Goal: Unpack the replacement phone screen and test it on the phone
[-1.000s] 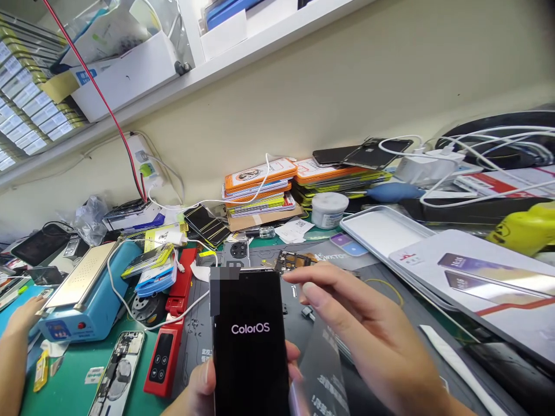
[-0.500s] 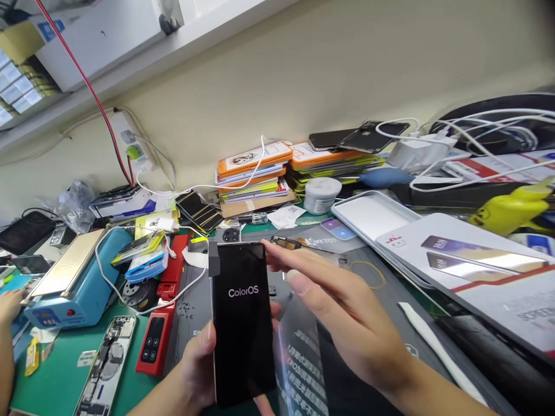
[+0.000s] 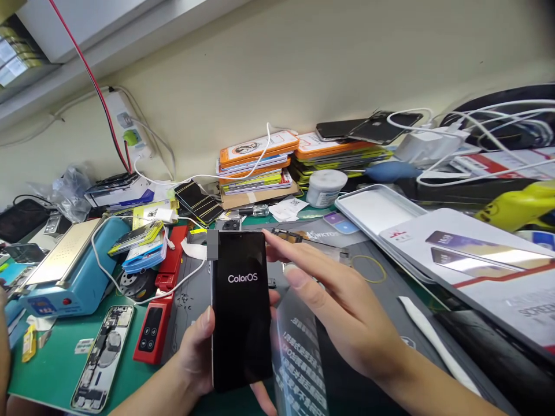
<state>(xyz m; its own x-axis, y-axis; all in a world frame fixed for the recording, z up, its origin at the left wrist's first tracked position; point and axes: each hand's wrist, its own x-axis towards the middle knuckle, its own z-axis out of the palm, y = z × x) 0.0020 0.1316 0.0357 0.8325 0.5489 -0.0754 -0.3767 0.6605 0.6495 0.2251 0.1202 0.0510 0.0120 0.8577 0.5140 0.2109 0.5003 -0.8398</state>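
A smartphone [image 3: 241, 323] with a black screen showing "ColorOS" stands tilted up in my left hand [image 3: 193, 349]. The left thumb presses its left edge, and fingertips show past its right edge. My right hand [image 3: 347, 312] is beside the phone, fingers stretched out, with the index fingertip at the phone's top right corner. Below the right thumb hangs a clear plastic film [image 3: 299, 352] printed with white characters; which hand bears it, I cannot tell. Under the hands lies a dark grey work mat [image 3: 368, 300].
A blue heating plate machine [image 3: 65, 277], an opened phone [image 3: 104, 358] and a red device [image 3: 150, 338] lie to the left. Boxes [image 3: 260, 150] are stacked at the back. On the right are a screen protector package [image 3: 472, 271] and a white pry tool [image 3: 433, 341].
The view has shifted slightly, and the phone appears a little higher. Both hands keep nearly the same pose. The other person's arm at the far left shows less now.
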